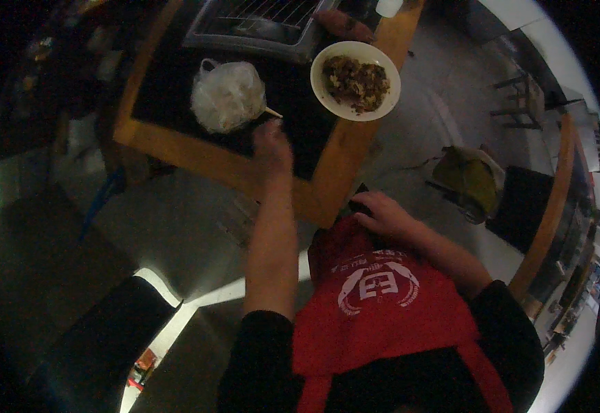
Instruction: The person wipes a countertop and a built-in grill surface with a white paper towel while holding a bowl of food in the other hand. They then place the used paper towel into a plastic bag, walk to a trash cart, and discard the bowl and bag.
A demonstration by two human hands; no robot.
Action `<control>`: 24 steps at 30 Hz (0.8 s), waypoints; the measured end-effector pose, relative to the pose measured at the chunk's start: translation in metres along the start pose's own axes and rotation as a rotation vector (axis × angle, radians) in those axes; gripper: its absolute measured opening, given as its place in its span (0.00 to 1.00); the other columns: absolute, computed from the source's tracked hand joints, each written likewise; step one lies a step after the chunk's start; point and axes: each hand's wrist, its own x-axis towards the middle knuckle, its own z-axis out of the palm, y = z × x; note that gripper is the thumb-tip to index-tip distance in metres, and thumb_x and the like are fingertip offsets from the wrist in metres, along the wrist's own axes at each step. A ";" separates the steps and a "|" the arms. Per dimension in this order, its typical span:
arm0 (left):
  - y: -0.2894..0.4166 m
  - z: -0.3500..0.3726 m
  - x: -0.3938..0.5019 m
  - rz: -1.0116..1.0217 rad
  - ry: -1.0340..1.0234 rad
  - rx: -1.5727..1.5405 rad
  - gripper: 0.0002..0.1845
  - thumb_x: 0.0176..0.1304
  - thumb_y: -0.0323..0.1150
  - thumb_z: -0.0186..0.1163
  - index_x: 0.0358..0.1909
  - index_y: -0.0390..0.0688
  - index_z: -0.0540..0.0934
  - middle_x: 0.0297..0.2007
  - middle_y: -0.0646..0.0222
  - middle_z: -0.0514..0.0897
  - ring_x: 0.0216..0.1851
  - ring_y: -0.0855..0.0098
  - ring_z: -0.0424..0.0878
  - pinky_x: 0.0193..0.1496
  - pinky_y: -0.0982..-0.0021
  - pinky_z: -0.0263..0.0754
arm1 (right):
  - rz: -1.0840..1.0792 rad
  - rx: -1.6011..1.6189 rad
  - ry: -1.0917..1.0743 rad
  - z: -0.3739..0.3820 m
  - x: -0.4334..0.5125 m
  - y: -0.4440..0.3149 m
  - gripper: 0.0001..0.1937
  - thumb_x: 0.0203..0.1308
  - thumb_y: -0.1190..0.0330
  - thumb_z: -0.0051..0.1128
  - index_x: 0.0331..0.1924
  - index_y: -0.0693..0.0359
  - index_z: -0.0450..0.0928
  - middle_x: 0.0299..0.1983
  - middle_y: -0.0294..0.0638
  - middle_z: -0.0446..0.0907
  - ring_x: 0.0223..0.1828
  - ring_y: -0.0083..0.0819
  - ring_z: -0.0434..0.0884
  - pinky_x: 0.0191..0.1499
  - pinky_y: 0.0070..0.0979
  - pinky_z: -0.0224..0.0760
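My left hand [273, 144] reaches over the dark tabletop [165, 98] and is blurred by motion. Just past its fingertips, a thin pale stick-like piece [274, 112] juts out beside a knotted white plastic bag [227, 95] with unclear contents. Whether the fingers touch that piece cannot be made out. Lower down, my right hand [382, 214] rests at the top of the red apron [326, 330], close to the table corner. Its fingers curve around something dark that is too dim to name. A white bowl [320, 103] of brown chopped food stands at the table's right edge.
A clear-walled tray with a wire rack [274, 23] lies at the table's far side. Beside it is a reddish elongated item [344, 26]. Wooden edging [186, 149] frames the table. On the floor to the right are a yellow-green bag [468, 178] and a wooden stool [525, 100].
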 end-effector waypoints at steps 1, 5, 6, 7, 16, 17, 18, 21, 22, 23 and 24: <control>0.016 0.014 -0.003 0.082 -0.054 -0.062 0.12 0.60 0.26 0.58 0.45 0.38 0.83 0.41 0.54 0.83 0.46 0.53 0.81 0.52 0.60 0.76 | 0.025 -0.004 -0.022 0.000 -0.001 0.001 0.25 0.64 0.62 0.57 0.64 0.60 0.69 0.58 0.54 0.75 0.59 0.53 0.74 0.61 0.44 0.68; 0.055 0.036 -0.035 0.294 -0.324 -0.231 0.07 0.58 0.25 0.59 0.37 0.42 0.84 0.38 0.58 0.84 0.41 0.55 0.82 0.47 0.61 0.78 | 0.033 0.090 -0.020 -0.005 0.000 -0.001 0.21 0.65 0.61 0.56 0.59 0.61 0.73 0.51 0.54 0.79 0.54 0.52 0.78 0.56 0.44 0.71; 0.054 0.033 -0.047 0.306 -0.406 -0.332 0.06 0.61 0.26 0.58 0.36 0.44 0.84 0.37 0.57 0.84 0.40 0.54 0.82 0.43 0.58 0.79 | 0.042 0.106 -0.036 -0.008 0.001 -0.001 0.21 0.65 0.61 0.55 0.59 0.62 0.73 0.51 0.54 0.80 0.53 0.52 0.78 0.56 0.44 0.72; 0.046 0.025 -0.059 0.302 -0.523 -0.403 0.05 0.62 0.27 0.59 0.35 0.44 0.84 0.37 0.58 0.83 0.39 0.56 0.82 0.43 0.59 0.79 | 0.046 0.122 -0.054 -0.012 0.003 0.000 0.20 0.66 0.61 0.55 0.58 0.62 0.74 0.50 0.54 0.80 0.52 0.53 0.79 0.55 0.44 0.72; -0.106 -0.056 -0.063 -0.207 -0.291 0.148 0.13 0.68 0.40 0.57 0.43 0.41 0.82 0.40 0.58 0.83 0.41 0.62 0.81 0.49 0.61 0.76 | 0.002 0.136 -0.139 -0.051 0.051 0.008 0.21 0.67 0.61 0.53 0.60 0.62 0.73 0.52 0.54 0.80 0.55 0.52 0.78 0.58 0.43 0.71; -0.113 -0.059 -0.049 -0.134 -0.179 0.198 0.10 0.67 0.37 0.58 0.42 0.41 0.81 0.41 0.58 0.82 0.42 0.61 0.80 0.47 0.60 0.75 | 0.051 0.133 -0.193 -0.056 0.058 0.005 0.21 0.67 0.61 0.53 0.60 0.62 0.73 0.52 0.54 0.80 0.56 0.52 0.78 0.59 0.42 0.71; -0.117 -0.060 -0.032 -0.070 -0.072 0.233 0.09 0.67 0.35 0.59 0.41 0.41 0.81 0.41 0.58 0.81 0.43 0.59 0.80 0.46 0.58 0.75 | 0.072 0.158 -0.169 -0.059 0.066 0.002 0.21 0.67 0.63 0.53 0.60 0.64 0.73 0.53 0.54 0.80 0.56 0.50 0.78 0.59 0.40 0.71; -0.116 -0.067 0.006 -0.220 -0.094 0.264 0.08 0.64 0.33 0.60 0.41 0.40 0.81 0.42 0.56 0.81 0.44 0.54 0.79 0.45 0.55 0.75 | 0.103 0.225 -0.018 -0.062 0.110 -0.014 0.21 0.69 0.65 0.53 0.61 0.66 0.72 0.54 0.53 0.79 0.56 0.45 0.79 0.59 0.35 0.71; -0.115 -0.069 0.017 -0.246 -0.080 0.269 0.09 0.63 0.33 0.60 0.41 0.40 0.81 0.42 0.55 0.81 0.44 0.52 0.79 0.46 0.54 0.75 | 0.029 0.270 0.117 -0.060 0.130 -0.021 0.21 0.69 0.65 0.52 0.62 0.66 0.71 0.55 0.51 0.79 0.56 0.43 0.79 0.60 0.34 0.71; -0.112 -0.071 0.025 -0.227 -0.034 0.278 0.09 0.62 0.32 0.61 0.42 0.41 0.81 0.43 0.55 0.81 0.45 0.51 0.79 0.46 0.54 0.75 | -0.065 0.318 0.257 -0.057 0.152 -0.028 0.22 0.70 0.65 0.52 0.63 0.66 0.70 0.55 0.50 0.79 0.56 0.40 0.79 0.60 0.33 0.71; -0.111 -0.075 0.033 -0.258 -0.041 0.307 0.10 0.61 0.32 0.61 0.42 0.41 0.82 0.43 0.55 0.81 0.45 0.50 0.79 0.46 0.54 0.75 | -0.021 0.558 0.278 -0.056 0.178 -0.034 0.22 0.70 0.66 0.52 0.64 0.66 0.69 0.56 0.47 0.79 0.56 0.37 0.79 0.61 0.32 0.70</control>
